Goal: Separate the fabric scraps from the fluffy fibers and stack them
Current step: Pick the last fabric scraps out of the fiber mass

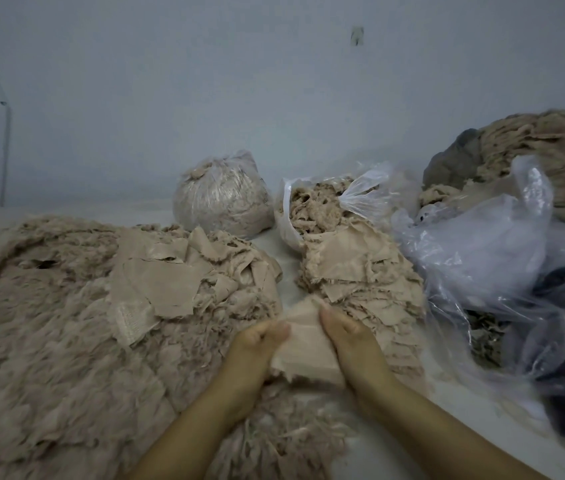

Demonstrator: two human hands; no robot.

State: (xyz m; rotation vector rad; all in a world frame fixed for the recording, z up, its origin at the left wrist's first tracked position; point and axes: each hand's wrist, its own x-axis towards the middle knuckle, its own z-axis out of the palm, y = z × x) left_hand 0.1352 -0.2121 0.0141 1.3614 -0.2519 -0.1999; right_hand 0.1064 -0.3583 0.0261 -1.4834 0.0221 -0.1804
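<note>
Both hands are in, low and centre, sharing one beige fabric scrap (303,348). The left hand (257,351) has its fingers curled onto the scrap's left edge, and the right hand (350,341) grips the right edge with the thumb on top, the cloth pulled between them. Just beyond the right hand sits the stack of scraps (354,271), flat pieces layered with frayed edges. To the left, a broad heap of fluffy fibers (49,341) spreads across the white surface (447,403), with several flat fabric pieces (166,278) lying on top of it. Behind, against the wall, a tied plastic bag of fibers (222,199) stands beside an open bag of fibers (312,209). On the right, crumpled clear plastic sheeting (482,244) lies in front of another big fiber mound (551,154).
</note>
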